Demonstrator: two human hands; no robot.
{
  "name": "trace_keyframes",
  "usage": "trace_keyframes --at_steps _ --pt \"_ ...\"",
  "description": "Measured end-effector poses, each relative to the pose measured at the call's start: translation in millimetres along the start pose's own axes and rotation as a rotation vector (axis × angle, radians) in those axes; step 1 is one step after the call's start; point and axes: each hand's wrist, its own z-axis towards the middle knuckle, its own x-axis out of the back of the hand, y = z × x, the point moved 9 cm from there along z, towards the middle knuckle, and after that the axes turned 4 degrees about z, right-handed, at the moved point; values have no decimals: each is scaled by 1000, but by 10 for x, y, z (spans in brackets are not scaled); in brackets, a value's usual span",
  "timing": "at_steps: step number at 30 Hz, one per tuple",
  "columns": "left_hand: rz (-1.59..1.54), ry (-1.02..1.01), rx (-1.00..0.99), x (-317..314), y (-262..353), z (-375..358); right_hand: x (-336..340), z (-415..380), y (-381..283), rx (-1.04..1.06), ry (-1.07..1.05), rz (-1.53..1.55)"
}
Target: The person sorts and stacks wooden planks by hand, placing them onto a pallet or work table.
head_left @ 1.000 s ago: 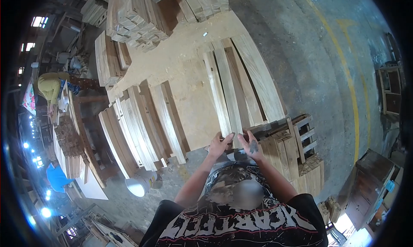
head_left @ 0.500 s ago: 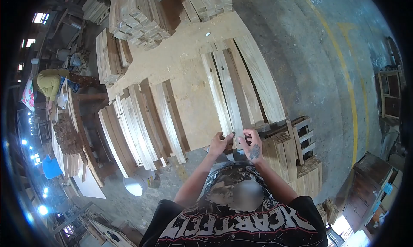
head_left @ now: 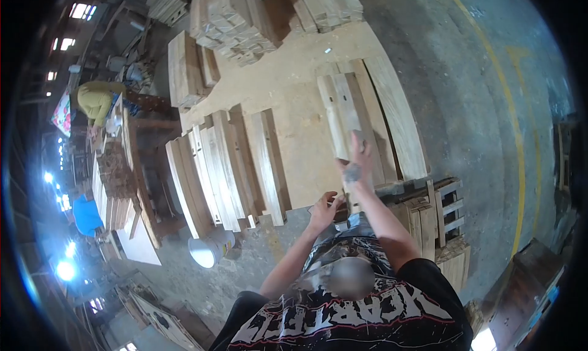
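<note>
Two narrow pale wooden boards lie side by side on the worktable (head_left: 300, 155), the left board (head_left: 334, 124) and the right board (head_left: 352, 109), each with a small dark slot near its far end. My right hand (head_left: 357, 162) rests over these boards partway along, fingers spread and open. At their near end, my left hand (head_left: 324, 211) has its fingers curled at the left board's edge; the exact contact is partly hidden. Just to the right lies a wider board (head_left: 397, 118) along the table edge.
Several slotted boards (head_left: 223, 173) stand in a row at left. Stacked timber (head_left: 229, 20) occupies the far side. A white bucket (head_left: 205, 250) sits on the floor at lower left. Wooden pieces (head_left: 422, 228) stand at right. Another person (head_left: 98, 103) bends over a bench at far left.
My right hand has moved forward along the boards and spread its fingers. The gap between the two boards has closed. My left hand stays by the near end. The view has shifted.
</note>
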Motion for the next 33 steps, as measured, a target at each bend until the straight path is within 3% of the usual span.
trace_keyframes --at_steps 1,4,6,9,12,14,16,19,21,24,26,27,30,33 --pt "58 75 -61 172 38 -91 49 36 108 55 9 245" --pt "-158 98 28 584 -99 -303 179 -44 221 -186 -264 958" --pt "-206 125 82 891 -174 -414 19 -249 628 -482 -516 1183" --pt "-327 167 131 1201 -366 -447 177 -695 213 -713 -679 1594" --pt "-333 123 41 1501 -285 -424 -105 -1067 163 -807 -409 1517" --pt "-388 90 -35 1798 -64 -497 -272 -1174 -501 -569 -682 1680" --pt "-472 85 -135 2163 116 -615 -281 -1419 -1114 -744 -676 1641" --pt "-656 11 -329 2689 319 -821 -501 -1448 -2057 -551 -972 1536" --pt "-675 134 -417 3110 411 -926 -671 -1399 -2548 -299 -969 1283" --pt "-877 132 -347 3626 175 -987 -896 -1524 -3386 -75 -1013 1061" --pt "-908 140 -309 4027 125 -1248 -1037 -1613 -3929 191 -1019 980" --pt "-903 167 -265 4160 -71 -1242 -1148 -1718 -4075 98 -1069 973" --pt "-1053 335 -278 4484 -589 -1279 -1436 -1873 -4511 140 -1202 919" --pt "-1142 511 -265 4784 -1165 -1323 -1790 -1856 -4515 216 -1348 817"
